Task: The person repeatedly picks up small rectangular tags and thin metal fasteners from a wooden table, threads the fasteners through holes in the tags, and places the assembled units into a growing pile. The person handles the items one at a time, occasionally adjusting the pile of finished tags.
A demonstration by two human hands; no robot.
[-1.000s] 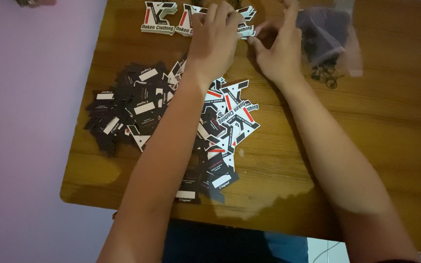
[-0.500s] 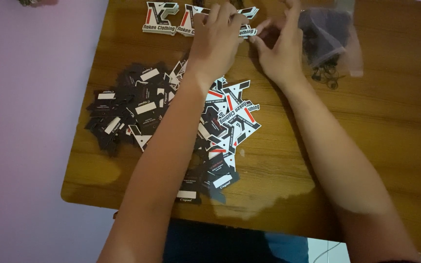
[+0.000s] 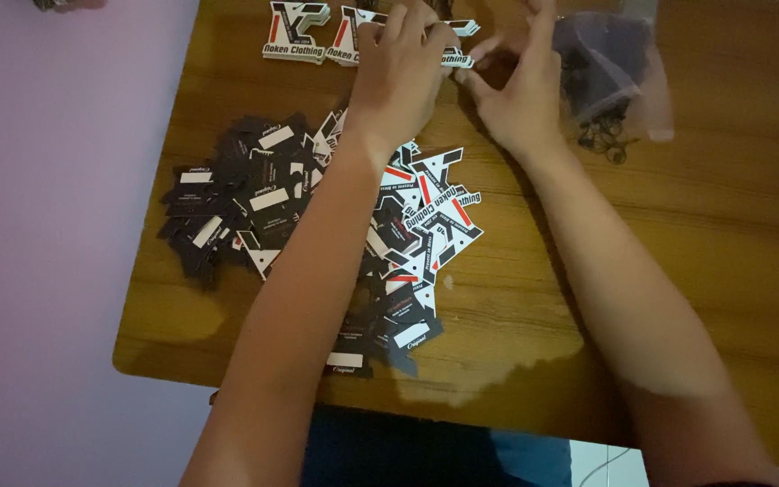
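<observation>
White-and-black card tag (image 3: 457, 59) sits pinched between both hands at the table's far edge: left hand (image 3: 400, 77) curled over it, right hand (image 3: 520, 95) nipping its end. Two finished tags (image 3: 317, 36) lie along that edge, a loose heap of tags (image 3: 317, 216) nearer the table's (image 3: 723, 271) left edge. Risk: a forearm could sweep the heap off; the clear bag of small loops (image 3: 610, 77) could spill.

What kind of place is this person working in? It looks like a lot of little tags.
Probably a home or small workshop where clothing hang tags are put together. A wooden table beside a lilac wall holds a heap of black, white and red card tags, and a clear bag of small dark loops lies by the right hand.
</observation>
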